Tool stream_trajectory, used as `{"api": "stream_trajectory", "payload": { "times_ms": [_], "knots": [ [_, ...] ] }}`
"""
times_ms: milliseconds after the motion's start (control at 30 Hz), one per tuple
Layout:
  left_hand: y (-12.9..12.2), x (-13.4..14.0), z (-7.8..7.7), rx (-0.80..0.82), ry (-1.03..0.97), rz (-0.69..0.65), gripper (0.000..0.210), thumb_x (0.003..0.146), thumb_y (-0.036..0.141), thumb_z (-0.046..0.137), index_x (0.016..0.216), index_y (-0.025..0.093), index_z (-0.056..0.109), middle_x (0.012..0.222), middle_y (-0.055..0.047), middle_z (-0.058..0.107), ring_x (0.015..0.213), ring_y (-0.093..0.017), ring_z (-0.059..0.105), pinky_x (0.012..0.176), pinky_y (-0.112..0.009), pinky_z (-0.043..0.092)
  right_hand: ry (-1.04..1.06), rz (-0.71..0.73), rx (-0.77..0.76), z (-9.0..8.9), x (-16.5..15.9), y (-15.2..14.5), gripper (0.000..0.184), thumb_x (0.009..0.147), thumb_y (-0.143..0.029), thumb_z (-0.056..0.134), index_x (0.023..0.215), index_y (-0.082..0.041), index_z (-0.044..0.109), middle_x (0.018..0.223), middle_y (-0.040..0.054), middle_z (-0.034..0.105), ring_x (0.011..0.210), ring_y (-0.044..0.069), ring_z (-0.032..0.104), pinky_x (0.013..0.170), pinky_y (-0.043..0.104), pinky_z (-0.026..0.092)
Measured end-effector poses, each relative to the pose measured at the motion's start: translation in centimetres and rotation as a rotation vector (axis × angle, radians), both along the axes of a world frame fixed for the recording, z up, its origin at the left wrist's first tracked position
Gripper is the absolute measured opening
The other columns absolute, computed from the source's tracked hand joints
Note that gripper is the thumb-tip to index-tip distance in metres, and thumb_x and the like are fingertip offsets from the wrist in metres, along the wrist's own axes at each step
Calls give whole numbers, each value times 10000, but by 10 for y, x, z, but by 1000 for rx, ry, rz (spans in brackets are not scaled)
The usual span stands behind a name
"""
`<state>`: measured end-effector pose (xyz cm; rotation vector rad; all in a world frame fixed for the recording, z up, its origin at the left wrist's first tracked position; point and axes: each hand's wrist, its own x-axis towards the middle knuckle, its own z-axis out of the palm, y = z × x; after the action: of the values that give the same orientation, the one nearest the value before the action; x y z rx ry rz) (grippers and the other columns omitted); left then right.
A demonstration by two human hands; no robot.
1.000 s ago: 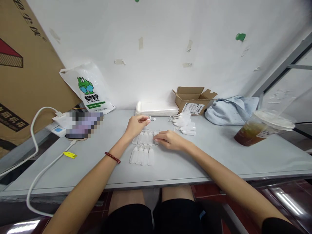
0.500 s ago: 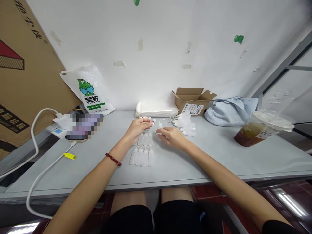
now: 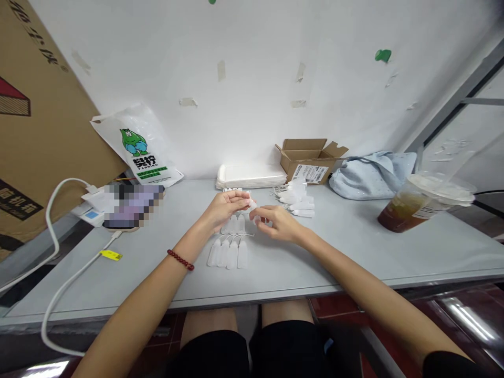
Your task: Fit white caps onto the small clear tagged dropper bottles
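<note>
Above the middle of the table, my left hand (image 3: 228, 207) pinches a small white piece (image 3: 251, 202) between thumb and fingertips. My right hand (image 3: 277, 221) is right beside it, fingers curled in and almost meeting the left fingertips; whatever they grip is too small to make out. Under and in front of the hands lie several flat, translucent white tags with thin loops (image 3: 228, 253), set side by side in rows. One row is partly covered by my left hand. To the right of my right hand is a loose pile of similar white tags (image 3: 297, 197).
At the back stand a stack of white sheets or sleeves (image 3: 252, 177) and an open cardboard box (image 3: 307, 163). On the right are a light blue cloth bag (image 3: 372, 176) and a tilted-looking drink cup (image 3: 417, 205). A phone (image 3: 134, 206), white cable (image 3: 79, 278) and plastic bag (image 3: 137, 147) lie left.
My right hand has come closer to my left, and the fingertips now nearly touch. The small white piece seen between the hands is no longer separate from them. The view has shifted slightly.
</note>
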<state>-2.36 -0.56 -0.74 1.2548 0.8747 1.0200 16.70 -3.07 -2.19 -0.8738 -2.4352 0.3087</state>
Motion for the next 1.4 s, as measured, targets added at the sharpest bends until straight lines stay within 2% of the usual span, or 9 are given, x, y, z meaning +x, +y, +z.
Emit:
{"api": "stream_trajectory", "payload": {
  "times_ms": [233, 333, 433, 600, 733, 900, 1033, 1200, 1400],
  "knots": [
    [0, -4, 2, 34, 49, -56, 306, 643, 310, 807, 863, 143, 675, 899, -82, 730, 823, -167, 631, 888, -363, 435, 26, 113, -81, 5, 4, 2, 204, 826, -118, 411, 876, -168, 602, 798, 32, 619, 620, 114, 480, 638, 248, 366],
    [2, -7, 1, 59, 76, -95, 311, 663, 308, 795, 895, 143, 670, 886, -76, 728, 828, -164, 629, 881, -353, 433, 118, 125, -185, 6, 4, 2, 154, 827, -138, 430, 820, -169, 580, 763, 14, 585, 626, 111, 467, 628, 250, 364],
    [3, -7, 0, 61, 46, -76, 340, 656, 306, 801, 921, 141, 666, 847, -59, 722, 799, -155, 627, 872, -347, 430, 340, 152, -431, 8, 3, 3, 112, 851, -225, 472, 799, -173, 557, 746, 6, 552, 656, 115, 485, 621, 251, 394],
    [-1, -2, 4, 53, -89, -11, 347, 601, 265, 833, 883, 143, 670, 828, -39, 712, 809, -154, 631, 890, -341, 427, 761, 165, -920, 6, 0, 6, 179, 825, -352, 583, 871, -217, 474, 725, -2, 565, 639, 125, 505, 573, 258, 421],
    [-3, -2, 8, 68, -78, -53, 330, 623, 245, 817, 910, 158, 682, 943, -68, 712, 913, -185, 626, 915, -350, 427, 873, 199, -1138, 0, 0, 9, 270, 793, -319, 642, 924, -235, 420, 749, -1, 615, 528, 83, 422, 526, 230, 352],
    [-2, -3, 5, 189, 50, -16, 228, 694, 353, 762, 794, 156, 705, 940, -61, 676, 880, -178, 595, 855, -338, 444, 871, 197, -1181, -1, -3, 8, 274, 792, -312, 647, 913, -226, 417, 754, 20, 633, 506, 75, 384, 500, 219, 283],
    [0, -6, 4, 228, 102, -6, 213, 667, 345, 781, 770, 173, 709, 940, -49, 666, 884, -179, 585, 844, -333, 442, 895, 172, -1244, 2, -3, 6, 299, 769, -307, 664, 906, -227, 411, 735, 23, 629, 489, 72, 369, 498, 218, 264],
    [-2, -7, 8, 148, 14, -44, 340, 630, 294, 806, 941, 194, 709, 997, -67, 687, 1012, -214, 587, 923, -370, 424, 933, 177, -1290, 2, -2, 7, 294, 759, -287, 677, 890, -219, 423, 736, 22, 617, 491, 64, 365, 496, 208, 256],
    [-5, -2, 9, 179, 174, 44, 311, 646, 434, 773, 761, 153, 705, 837, -58, 659, 795, -180, 582, 768, -344, 479, 921, 202, -1286, 1, -2, 9, 294, 766, -302, 681, 872, -217, 420, 740, 27, 624, 493, 63, 369, 493, 206, 256]
  ]
}}
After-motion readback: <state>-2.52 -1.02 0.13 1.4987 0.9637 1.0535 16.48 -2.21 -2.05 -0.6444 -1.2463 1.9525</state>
